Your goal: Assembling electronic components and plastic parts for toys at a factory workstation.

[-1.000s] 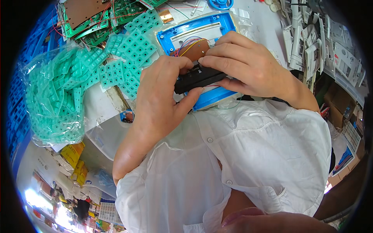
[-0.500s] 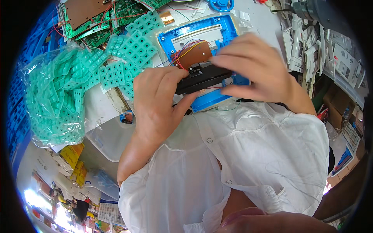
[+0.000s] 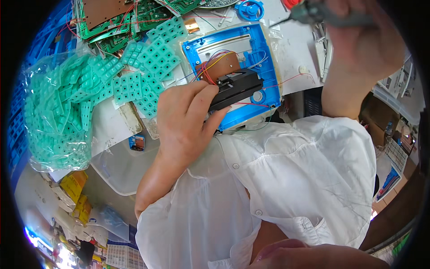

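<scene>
My left hand (image 3: 183, 116) is closed on one end of a black plastic box-shaped part (image 3: 239, 87), thumb below and fingers above. The part is tilted over a blue plastic housing (image 3: 264, 49) that lies open on the table. Red, yellow and blue wires run beside a brown circuit board (image 3: 224, 65) inside the housing. At the upper right, my right hand (image 3: 365, 49) is wrapped round a grey-green power screwdriver (image 3: 313, 13). Its thin dark bit points left, above the housing's far right corner. Some of the right fingers are blurred.
Turquoise rubber keypads (image 3: 156, 58) lie left of the housing, many in a clear bag (image 3: 58, 116). Green circuit boards (image 3: 148, 18) are piled at the far left. A blue wheel-shaped part (image 3: 249, 10) is at the back. White plastic parts (image 3: 322, 49) stand at right.
My right hand has left the black part and moved up and right onto the screwdriver, which has shifted left. My left hand still holds the black part over the housing.
</scene>
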Available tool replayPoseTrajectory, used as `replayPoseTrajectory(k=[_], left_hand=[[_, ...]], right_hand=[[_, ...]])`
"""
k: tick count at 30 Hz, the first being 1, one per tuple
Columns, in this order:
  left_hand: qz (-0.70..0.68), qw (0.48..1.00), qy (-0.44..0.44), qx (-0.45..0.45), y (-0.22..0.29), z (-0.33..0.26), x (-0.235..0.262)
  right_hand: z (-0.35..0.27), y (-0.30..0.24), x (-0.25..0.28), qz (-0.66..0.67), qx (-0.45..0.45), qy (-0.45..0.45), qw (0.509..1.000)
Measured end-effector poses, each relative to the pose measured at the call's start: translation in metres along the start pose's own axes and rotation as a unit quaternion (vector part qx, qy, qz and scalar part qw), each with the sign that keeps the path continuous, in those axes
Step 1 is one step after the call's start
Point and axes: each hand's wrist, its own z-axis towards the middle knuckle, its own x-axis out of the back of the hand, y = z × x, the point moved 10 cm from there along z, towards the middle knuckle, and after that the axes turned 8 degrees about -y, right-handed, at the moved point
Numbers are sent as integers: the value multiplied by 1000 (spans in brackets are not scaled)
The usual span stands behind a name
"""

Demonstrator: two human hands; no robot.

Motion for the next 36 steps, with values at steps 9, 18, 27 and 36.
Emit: replayPoseTrajectory(k=[9, 18, 27, 36], left_hand=[[-33, 999, 10, -14, -5, -4, -6], [-31, 999, 10, -25, -3, 0, -4], [-19, 1000, 0, -18, -4, 2, -7], [-22, 1000, -1, -20, -3, 5, -7]], right_hand=[[-45, 47, -62, 167, -18, 13, 986], [-27, 33, -26, 52, -27, 17, 998], [-40, 25, -5, 2, -35, 54, 998], [-46, 38, -20, 278, 98, -18, 955]])
